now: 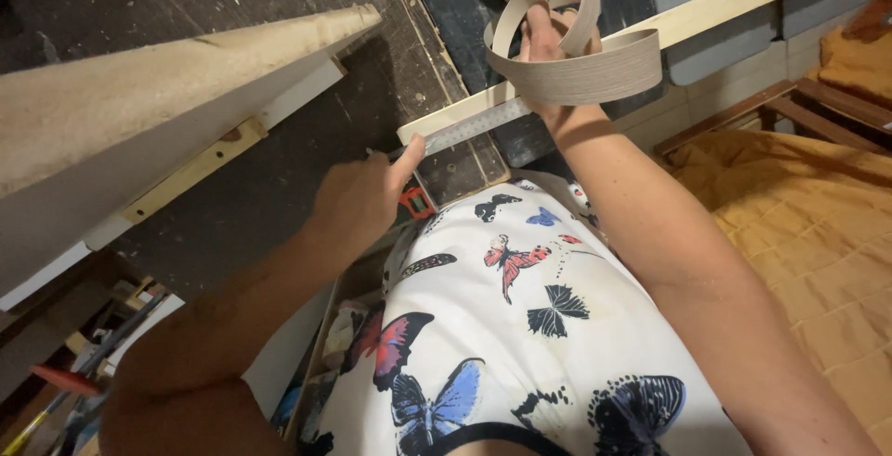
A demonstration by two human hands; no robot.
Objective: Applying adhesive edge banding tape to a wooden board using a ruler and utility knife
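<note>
Item: metal ruler (478, 123), long axis along the wood strip (650, 28), pinned at its near end by my left hand (362, 200), fingers clenched, thumb pressing; at its far end my right hand (548, 42) grasps a coiled band (576, 66).

The person is wearing a sleeveless white top (520, 326) printed with butterflies in red, blue and black, with a dark band edging its neckline. Both arms are showing bare, without rings or watch.
</note>
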